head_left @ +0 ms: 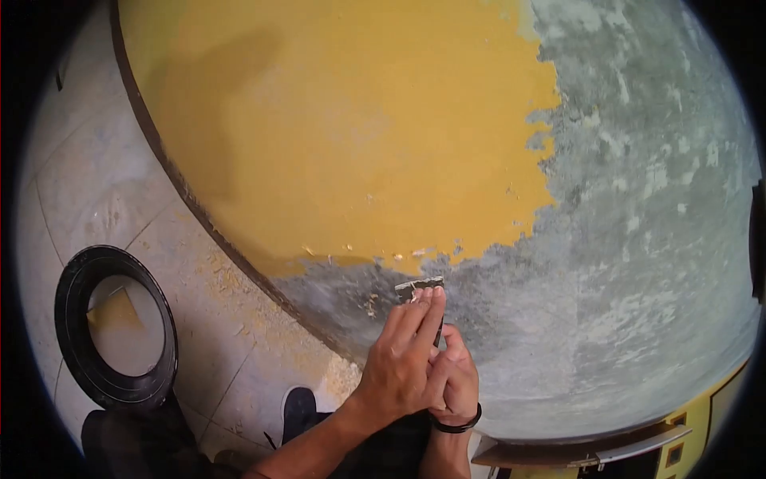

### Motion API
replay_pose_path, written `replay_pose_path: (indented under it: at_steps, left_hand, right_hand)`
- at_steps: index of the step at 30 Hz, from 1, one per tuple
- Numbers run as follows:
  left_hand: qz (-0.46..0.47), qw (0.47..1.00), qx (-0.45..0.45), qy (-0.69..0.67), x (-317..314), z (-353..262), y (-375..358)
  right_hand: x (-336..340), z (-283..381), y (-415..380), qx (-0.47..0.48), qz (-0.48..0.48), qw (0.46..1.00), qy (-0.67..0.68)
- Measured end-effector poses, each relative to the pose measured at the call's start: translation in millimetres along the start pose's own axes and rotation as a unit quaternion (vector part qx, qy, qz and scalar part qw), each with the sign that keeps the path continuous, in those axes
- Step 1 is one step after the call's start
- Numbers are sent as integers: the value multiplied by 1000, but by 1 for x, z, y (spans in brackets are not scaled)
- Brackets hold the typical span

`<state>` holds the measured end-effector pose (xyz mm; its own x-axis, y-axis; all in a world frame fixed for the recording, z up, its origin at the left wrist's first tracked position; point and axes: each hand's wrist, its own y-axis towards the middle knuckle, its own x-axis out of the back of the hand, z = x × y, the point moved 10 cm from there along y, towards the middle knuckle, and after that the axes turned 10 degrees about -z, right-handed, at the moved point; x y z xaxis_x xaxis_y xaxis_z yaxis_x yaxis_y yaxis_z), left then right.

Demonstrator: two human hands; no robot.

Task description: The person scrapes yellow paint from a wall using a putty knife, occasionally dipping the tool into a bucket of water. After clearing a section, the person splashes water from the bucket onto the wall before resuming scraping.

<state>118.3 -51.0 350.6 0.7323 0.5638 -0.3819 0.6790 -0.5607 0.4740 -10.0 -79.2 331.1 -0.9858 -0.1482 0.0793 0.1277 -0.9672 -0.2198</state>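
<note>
A scraper with a wide, thin blade lies against the wall at the lower edge of the yellow paint. My left hand presses its fingertips on the back of the blade, fingers together. Just below and to the right, my right hand, with a black band on its wrist, is wrapped round the handle, which is mostly hidden. Bare grey wall shows around the blade and to the right. Small paint flakes cling near the ragged paint edge.
A black round tub or ring stands on the tiled floor at left. Paint chips lie along the dark skirting. A dark shoe is at the bottom. A shelf-like ledge shows at lower right.
</note>
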Motion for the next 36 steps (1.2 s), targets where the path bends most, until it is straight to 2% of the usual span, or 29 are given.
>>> replay_pose_path:
  at_steps: [2,3,4,6,7,10,11,14,15,18,20,22,24,26,27,28,30,32,34,36]
  left_hand:
    - [-25,997,-28,64,6,0,5]
    - [-33,996,-30,72,14,4,15]
    - [-20,997,-18,68,13,1,8]
    - [-12,998,-7,62,16,-2,19]
    - [-8,999,-12,30,13,-4,13]
    - [16,1000,-7,25,5,-5,4]
    - [-14,999,-24,37,11,-1,7]
    - [13,999,27,16,20,4,21]
    - [5,1000,8,16,17,1,13]
    - [16,1000,4,5,3,0,-6]
    - [2,1000,5,2,6,3,-5]
    - [54,997,53,-7,2,9,-5]
    - [45,998,51,3,-4,4,-16]
    - [39,999,14,21,-12,0,-23]
    - [30,999,2,30,-9,0,-19]
    - [34,999,7,28,-7,3,-14]
    - [45,998,42,18,0,9,-8]
    - [38,998,36,24,-3,7,-13]
    - [-2,1000,5,31,0,3,-12]
    - [-21,999,8,36,11,12,-2]
  right_hand:
    - [-10,-2,9,-29,-13,997,67]
    - [-19,-6,17,-41,19,997,66]
    - [-9,-11,11,-49,2,996,70]
    - [-23,-2,16,-32,59,996,56]
    - [-10,-2,6,-26,6,999,43]
    - [-9,-3,3,-15,18,997,76]
    - [-6,-4,8,-16,17,997,73]
    - [-23,-4,10,-41,75,993,85]
    - [-17,-8,5,-35,10,996,81]
    - [2,-11,0,-22,24,996,80]
    - [1,-16,2,-46,42,992,113]
    - [-1,-12,-3,-37,1,998,40]
    - [1,-14,-9,-51,10,995,81]
    - [12,-12,-8,-79,-159,982,63]
    - [9,-11,-4,-68,-104,990,70]
    - [17,-16,0,-72,-110,989,70]
    - [5,-22,1,-59,27,993,96]
    - [5,-20,2,-57,28,994,84]
    - [2,-12,3,-59,-70,995,43]
    - [-2,-16,12,-86,-101,991,32]
